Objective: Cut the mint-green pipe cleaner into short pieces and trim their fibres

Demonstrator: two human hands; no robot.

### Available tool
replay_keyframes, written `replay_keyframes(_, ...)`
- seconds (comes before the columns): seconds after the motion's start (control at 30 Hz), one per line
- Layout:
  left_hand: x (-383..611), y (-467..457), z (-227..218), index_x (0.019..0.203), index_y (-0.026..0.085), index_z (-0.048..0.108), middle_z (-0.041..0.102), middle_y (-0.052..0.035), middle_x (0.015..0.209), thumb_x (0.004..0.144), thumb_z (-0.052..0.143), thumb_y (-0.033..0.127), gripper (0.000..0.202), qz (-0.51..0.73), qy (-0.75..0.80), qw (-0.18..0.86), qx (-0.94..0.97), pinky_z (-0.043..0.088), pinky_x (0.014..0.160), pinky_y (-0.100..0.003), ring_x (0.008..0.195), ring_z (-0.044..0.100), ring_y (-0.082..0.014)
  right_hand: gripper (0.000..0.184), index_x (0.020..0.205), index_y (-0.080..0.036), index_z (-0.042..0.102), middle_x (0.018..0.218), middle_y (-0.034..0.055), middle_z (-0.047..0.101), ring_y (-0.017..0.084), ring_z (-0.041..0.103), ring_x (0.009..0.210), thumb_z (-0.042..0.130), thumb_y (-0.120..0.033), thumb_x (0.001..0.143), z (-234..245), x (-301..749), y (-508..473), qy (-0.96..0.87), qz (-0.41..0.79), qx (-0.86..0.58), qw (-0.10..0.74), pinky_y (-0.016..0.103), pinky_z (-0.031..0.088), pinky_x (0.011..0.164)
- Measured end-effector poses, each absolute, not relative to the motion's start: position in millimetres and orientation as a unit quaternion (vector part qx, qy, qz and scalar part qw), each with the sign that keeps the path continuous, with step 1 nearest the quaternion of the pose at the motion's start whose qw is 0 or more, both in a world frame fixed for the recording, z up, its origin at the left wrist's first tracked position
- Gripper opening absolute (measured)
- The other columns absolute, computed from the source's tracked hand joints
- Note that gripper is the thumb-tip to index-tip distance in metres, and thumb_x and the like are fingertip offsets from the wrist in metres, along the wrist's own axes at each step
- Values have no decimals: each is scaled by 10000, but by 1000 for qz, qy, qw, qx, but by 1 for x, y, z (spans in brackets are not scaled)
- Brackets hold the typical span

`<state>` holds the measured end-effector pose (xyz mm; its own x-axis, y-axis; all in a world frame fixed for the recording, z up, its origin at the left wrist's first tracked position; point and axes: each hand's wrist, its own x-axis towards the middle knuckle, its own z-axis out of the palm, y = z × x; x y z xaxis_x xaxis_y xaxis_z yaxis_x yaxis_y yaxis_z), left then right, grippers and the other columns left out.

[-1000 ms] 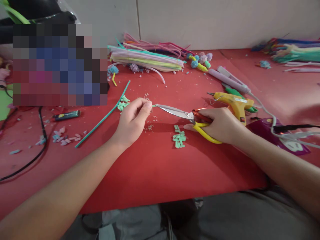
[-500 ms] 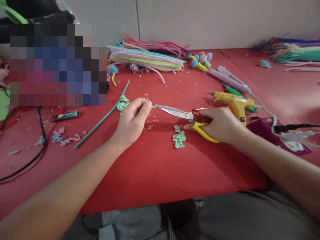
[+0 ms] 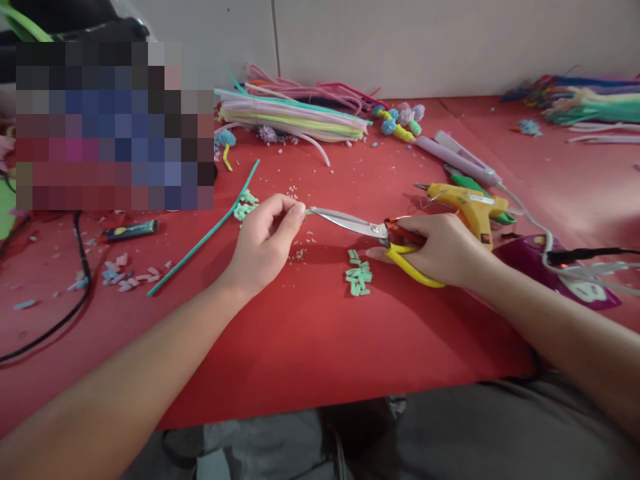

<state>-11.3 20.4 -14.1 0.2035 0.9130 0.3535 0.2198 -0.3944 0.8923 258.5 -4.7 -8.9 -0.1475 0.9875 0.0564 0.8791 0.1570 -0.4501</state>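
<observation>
My left hand [image 3: 265, 240] pinches a short green pipe cleaner piece [image 3: 308, 212] between thumb and fingers above the red table [image 3: 300, 347]. My right hand [image 3: 440, 250] grips yellow-and-red-handled scissors [image 3: 370, 232]; the blade tips meet the green piece right beside my left fingertips. A small heap of cut green bits [image 3: 359, 273] lies under the scissors. A long green pipe cleaner [image 3: 205, 233] lies to the left of my left hand, with more green bits [image 3: 245, 205] near it.
A yellow glue gun [image 3: 465, 203] and a purple tool [image 3: 457, 160] lie right of the scissors. Bundled pipe cleaners [image 3: 295, 113] and pompoms [image 3: 400, 120] are at the back. A lighter [image 3: 131, 230], black cable [image 3: 80, 267] and pastel scraps [image 3: 125, 275] lie left. A power strip [image 3: 565, 273] sits right.
</observation>
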Motion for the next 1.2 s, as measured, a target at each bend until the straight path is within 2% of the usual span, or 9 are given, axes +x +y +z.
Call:
replay_keyframes(0.33, -11, 19, -12, 773, 204, 556, 443, 19, 623, 988, 575, 336, 252, 472, 416, 337, 700, 352, 536, -278, 576, 414, -119, 691, 596, -210, 341, 558, -42, 325, 107, 282, 574, 689, -800, 688, -9, 259, -3, -747, 153, -625, 168, 303, 251, 547)
replay_keyframes(0.67, -12, 21, -14, 780, 211, 555, 470, 11, 629, 992, 575, 374, 269, 471, 426, 311, 707, 366, 521, -275, 593, 445, -128, 690, 602, -216, 310, 566, -50, 279, 104, 251, 578, 682, -790, 694, -7, 259, -4, -743, 159, -626, 175, 309, 237, 546)
replay_keyframes(1.2, -12, 21, -14, 792, 212, 554, 471, 9, 635, 987, 576, 367, 250, 470, 419, 306, 714, 385, 568, -281, 622, 467, -139, 660, 599, -219, 329, 563, -36, 331, 119, 279, 576, 680, -763, 728, -8, 260, -3, -753, 159, -616, 167, 313, 256, 559)
